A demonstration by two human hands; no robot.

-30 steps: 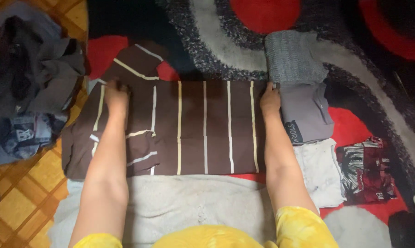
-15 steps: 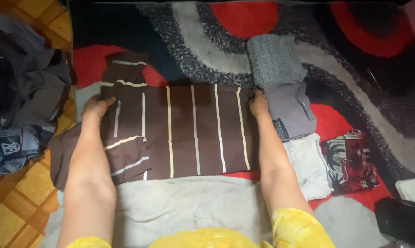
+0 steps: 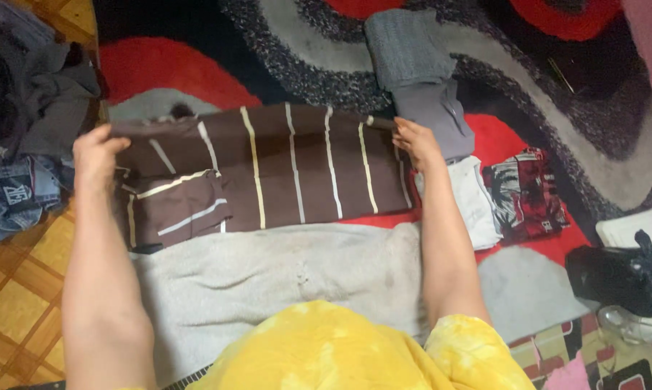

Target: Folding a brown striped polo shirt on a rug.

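Brown shirt (image 3: 290,170) with cream stripes, red-black-grey swirled rug (image 3: 304,50), folded grey sweater (image 3: 405,47), yellow tie-dye top (image 3: 340,354)

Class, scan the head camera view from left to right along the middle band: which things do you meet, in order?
Pile of dark clothes → left hand → brown striped shirt → right hand → folded white garment → folded red patterned garment → black bag.

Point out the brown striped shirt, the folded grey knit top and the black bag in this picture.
brown striped shirt (image 3: 304,170): head view, middle of its body.
folded grey knit top (image 3: 405,47): head view, centre of the fold.
black bag (image 3: 618,278): head view, its front.
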